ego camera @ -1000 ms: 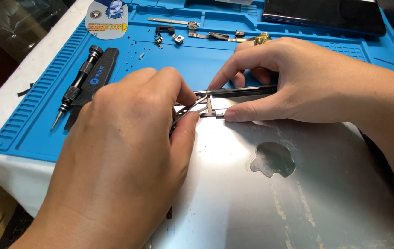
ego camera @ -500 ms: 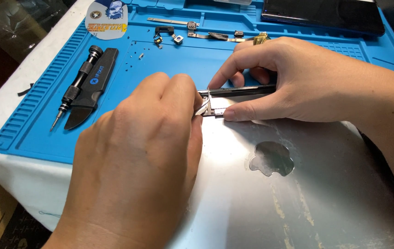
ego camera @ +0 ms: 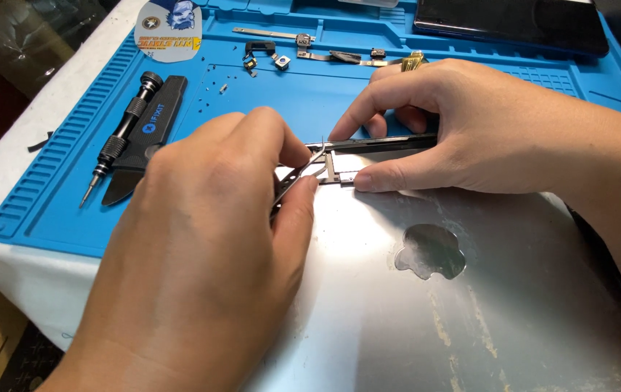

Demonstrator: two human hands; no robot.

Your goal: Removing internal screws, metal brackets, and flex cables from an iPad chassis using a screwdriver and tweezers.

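At the far edge of the silver laptop lid (ego camera: pixel 426 305), near the frame's centre, you are in the middle of fine work on a small metal bracket (ego camera: pixel 336 173) that sits against the dark hinge strip (ego camera: pixel 379 143). Your left hand (ego camera: pixel 209 254) comes in from seven o'clock, knuckles up, thumb and forefinger pinched narrow on curved tweezers (ego camera: pixel 299 178), whose tips meet the bracket at its left end. Your right hand (ego camera: pixel 484 131) reaches in from three o'clock and lies low over the strip: its forefinger presses the strip's left end and its thumb pins the bracket's right end against the lid, so it steadies rather than grips.

By my reading, the step is seating or freeing that bracket. A next move calls for a small, level motion of the tweezers while the right thumb holds firm, so the part does not spring away.

Toward ten o'clock, a black screwdriver (ego camera: pixel 120 138) lies on the blue mat (ego camera: pixel 267 101) covering the desk, with loose parts (ego camera: pixel 274 54) at twelve.
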